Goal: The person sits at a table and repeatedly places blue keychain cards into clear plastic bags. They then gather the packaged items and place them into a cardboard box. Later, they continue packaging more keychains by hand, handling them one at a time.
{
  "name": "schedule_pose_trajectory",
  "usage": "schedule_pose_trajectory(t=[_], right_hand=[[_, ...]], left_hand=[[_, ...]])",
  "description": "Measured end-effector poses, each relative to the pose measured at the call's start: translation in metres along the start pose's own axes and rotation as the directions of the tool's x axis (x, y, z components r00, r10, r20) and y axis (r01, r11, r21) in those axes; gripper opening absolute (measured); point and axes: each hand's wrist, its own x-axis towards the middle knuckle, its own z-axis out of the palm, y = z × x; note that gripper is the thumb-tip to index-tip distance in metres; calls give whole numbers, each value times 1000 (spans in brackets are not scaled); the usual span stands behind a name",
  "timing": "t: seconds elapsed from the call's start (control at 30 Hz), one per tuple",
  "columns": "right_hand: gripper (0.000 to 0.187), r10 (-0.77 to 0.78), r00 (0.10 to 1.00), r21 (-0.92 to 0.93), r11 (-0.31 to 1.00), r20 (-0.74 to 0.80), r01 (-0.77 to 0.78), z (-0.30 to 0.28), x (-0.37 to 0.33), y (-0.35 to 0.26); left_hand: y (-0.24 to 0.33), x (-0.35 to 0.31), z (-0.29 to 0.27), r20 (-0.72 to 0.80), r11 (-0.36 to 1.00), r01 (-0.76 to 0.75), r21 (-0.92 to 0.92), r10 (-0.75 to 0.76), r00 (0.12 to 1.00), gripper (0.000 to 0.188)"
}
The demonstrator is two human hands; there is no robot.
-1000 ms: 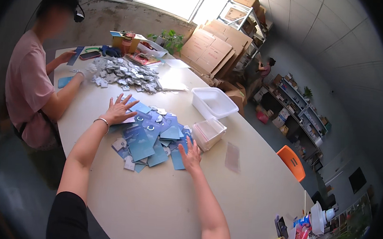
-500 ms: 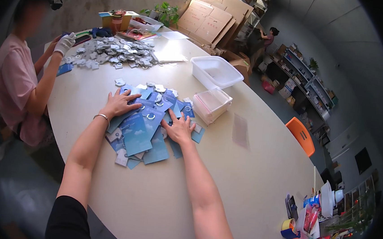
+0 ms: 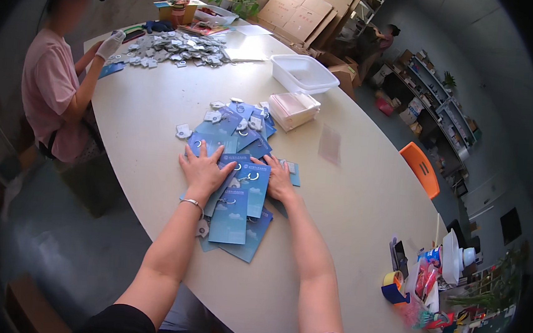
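A heap of blue cards [image 3: 229,222] with keyrings and small grey-white tags [image 3: 213,116] lies on the table in front of me. My left hand [image 3: 203,173] rests palm down on the cards at the heap's left side, fingers spread. At the right side, my right hand [image 3: 281,179] lies over the edge of the heap, its fingers stretched onto the cards. Neither hand grips anything. Several cards overlap between my wrists, with metal rings showing on them. The lower layers are hidden.
Beyond the heap stand a stack of clear plastic sleeves [image 3: 294,112] and a white plastic tub [image 3: 303,75]. One loose sleeve [image 3: 330,144] lies to the right. A larger grey tag pile [image 3: 182,48] is near a gloved co-worker [image 3: 60,81]. Tape [image 3: 395,286] sits at lower right.
Both hands have moved nearer to me with part of the heap. The cards are now more stretched out toward the near edge. My view has shifted a little too.
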Motion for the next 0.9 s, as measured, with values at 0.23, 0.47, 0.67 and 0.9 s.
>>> schedule_pose_trajectory(t=[0.23,0.47,0.67,0.9], right_hand=[[35,251,902,343,931,-352,-125,-48,-63,70],[54,158,900,-13,984,-405,-178,-51,-185,-42],[78,6,989,-19,1000,-145,-9,-10,-210,-134],[76,21,995,-17,1000,-102,-22,-2,-179,-135]], left_hand=[[99,-69,8,-13,981,181,-76,-182,983,61],[90,-32,-4,-235,930,-64,-362,-24,972,57],[1,161,-17,-178,840,-520,-158,494,851,53],[-22,234,45,218,789,-539,-295,605,766,59]])
